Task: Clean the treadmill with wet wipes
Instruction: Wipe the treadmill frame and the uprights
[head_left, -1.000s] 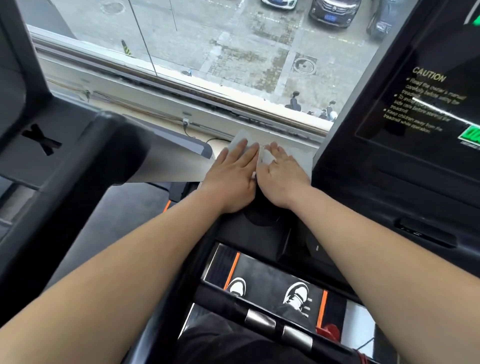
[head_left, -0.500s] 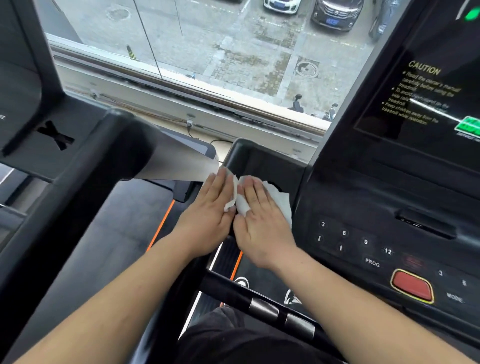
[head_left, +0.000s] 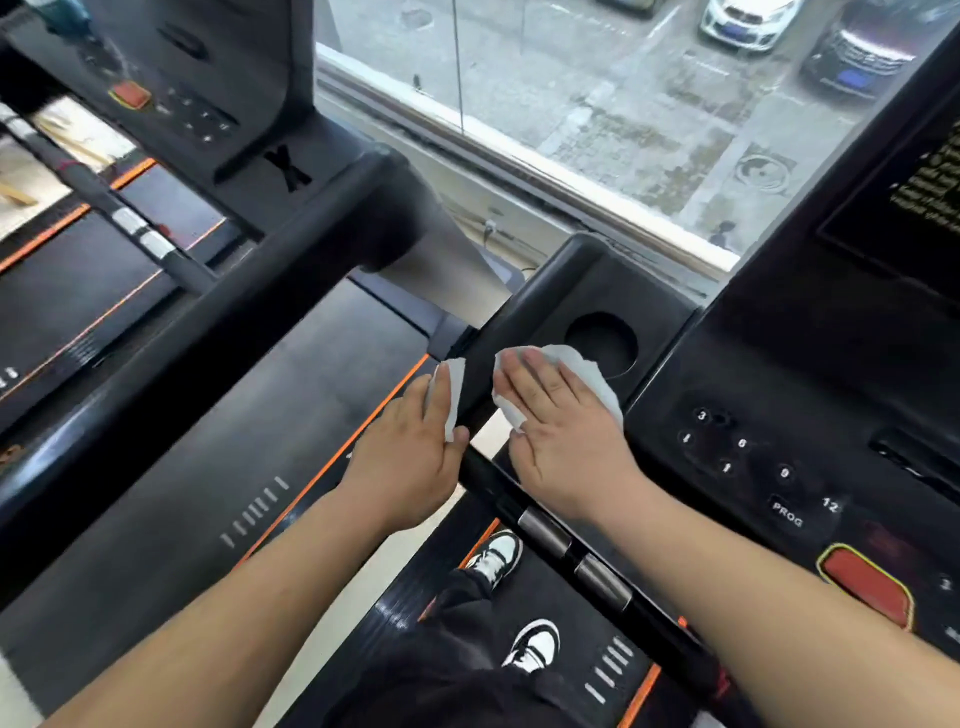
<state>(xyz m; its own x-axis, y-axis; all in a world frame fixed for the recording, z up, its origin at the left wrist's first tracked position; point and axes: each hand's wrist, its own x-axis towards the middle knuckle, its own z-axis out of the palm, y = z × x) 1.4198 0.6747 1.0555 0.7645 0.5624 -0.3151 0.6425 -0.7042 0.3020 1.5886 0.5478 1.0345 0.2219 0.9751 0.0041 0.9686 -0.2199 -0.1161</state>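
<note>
1. A person stands on a treadmill (head_left: 779, 358) and looks down at both bare hands, which are on the black tray (head_left: 545, 301) around the round cup holder (head_left: 600, 340).
2. The right hand (head_left: 561, 431) lies flat with straight fingers, just near-left of the cup holder. It presses a white wipe (head_left: 587, 371) onto the tray top, and the wipe's edge reaches the cup holder's rim.
3. The left hand (head_left: 410, 457) is further left of the cup holder. Its fingers are straight and press a second wipe (head_left: 452, 395) against the tray's left side wall.
4. The two white pieces are apart, with bare black tray between them.
5. A numbered keypad (head_left: 743, 454) is right of the cup holder, with a red button (head_left: 867, 592) nearer the person.
6. A second treadmill (head_left: 156, 312) stands far left of the cup holder.
</note>
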